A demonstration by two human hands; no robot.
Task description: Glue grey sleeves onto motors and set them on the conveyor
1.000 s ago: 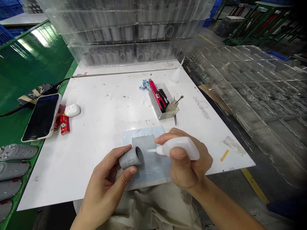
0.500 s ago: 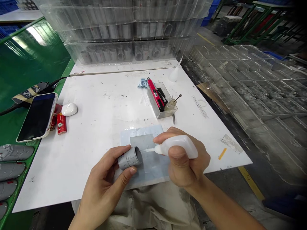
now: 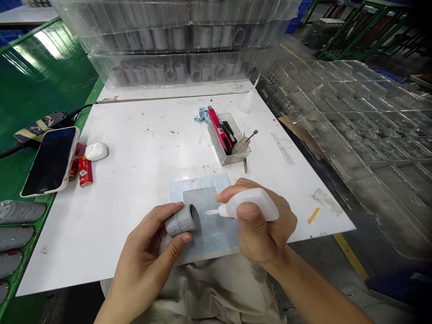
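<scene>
Between the thumb and fingers of my left hand is a grey cylindrical sleeve with dark markings, its hollow end turned to the right. My right hand is closed around a white squeeze bottle. The bottle lies nearly level, and its thin nozzle points left at the sleeve's opening, a small gap apart. Beneath both hands is a light blue cloth with a grey rectangular sheet on it.
A clear box holds a red cutter and small tools. Behind it stands another white bottle. A phone lies at the left beside a white case. Clear trays of grey cylinders are stacked at the back.
The bottle's nozzle has drawn slightly to the right, away from the sleeve's opening. Both hands keep their hold, and the camera view has shifted a little.
</scene>
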